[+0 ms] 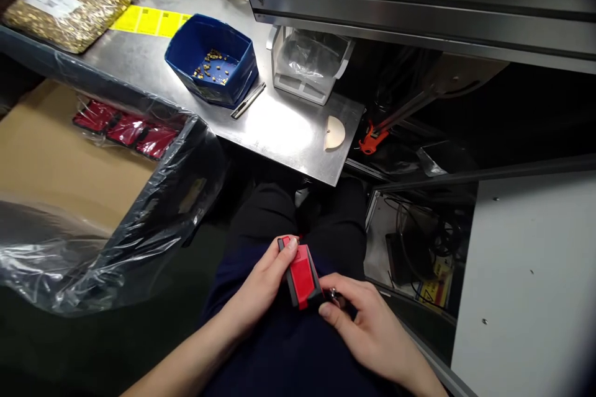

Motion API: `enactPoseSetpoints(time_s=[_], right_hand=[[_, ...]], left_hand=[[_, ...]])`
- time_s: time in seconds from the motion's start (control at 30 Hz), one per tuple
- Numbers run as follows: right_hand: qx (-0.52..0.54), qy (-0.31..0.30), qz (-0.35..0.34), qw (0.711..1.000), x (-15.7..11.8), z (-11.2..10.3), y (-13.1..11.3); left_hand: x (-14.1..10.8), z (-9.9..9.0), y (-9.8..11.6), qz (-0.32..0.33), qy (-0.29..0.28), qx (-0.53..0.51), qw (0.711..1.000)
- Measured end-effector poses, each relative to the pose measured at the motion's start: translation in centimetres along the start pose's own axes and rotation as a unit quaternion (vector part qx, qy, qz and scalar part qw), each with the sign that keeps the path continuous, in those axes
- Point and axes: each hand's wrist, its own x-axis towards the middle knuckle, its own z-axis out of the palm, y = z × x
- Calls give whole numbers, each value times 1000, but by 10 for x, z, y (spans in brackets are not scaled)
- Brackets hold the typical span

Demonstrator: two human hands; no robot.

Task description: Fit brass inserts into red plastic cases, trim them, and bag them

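Observation:
Over my lap, my left hand (272,267) is closed around a red and black plastic part (303,276), with the thumb on its upper end. My right hand (361,316) is at the part's lower right edge, thumb and forefinger curled round a small dark tool with a shiny metal pivot (334,294). Most of that tool is hidden by the fingers, so its exact kind does not show. The tool's front end is close to the part; whether they touch I cannot tell.
On the metal table (279,139) are a blue bin (244,77) with small brass pieces, a utility knife (248,100), a grey tray (302,90) and a half-round piece (334,133). A plastic-lined box (69,161) at left holds red parts (125,129). A white panel (531,285) stands right.

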Motion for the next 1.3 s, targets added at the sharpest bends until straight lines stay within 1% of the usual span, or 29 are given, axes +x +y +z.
enactPoseSetpoints(time_s=[0.1,0.17,0.27,0.4,0.6,0.67,0.77,0.83,0.9,1.0,1.07,1.17,1.3], right_hand=[[0,37,1,999,3,6,5],[7,65,1,998,4,10,10],[33,101,5,994,4,15,15],[67,141,7,988,8,19,19],[94,152,-4,984,14,20,21],[104,149,-1,983,14,19,21],[120,144,6,982,12,18,19],[132,144,8,981,10,17,19],[152,155,11,976,6,16,20],[208,166,23,964,1,15,25],[254,162,35,953,-1,14,29],[305,144,48,940,-2,13,33],[303,107,56,945,-4,14,33]], left_hand=[[7,-2,-1,20,16,23,999],[11,-2,-1,27,12,30,999],[18,1,-1,25,3,27,999],[25,5,-2,42,22,28,998],[29,10,-8,40,42,-14,998],[29,11,-6,50,48,-4,998],[26,12,0,51,52,40,997],[21,11,2,50,42,68,996],[15,8,1,66,13,99,993],[6,5,-2,131,-37,160,978],[1,5,-3,156,-61,204,964],[-1,6,1,138,-85,250,955],[2,5,6,115,-91,270,952]])
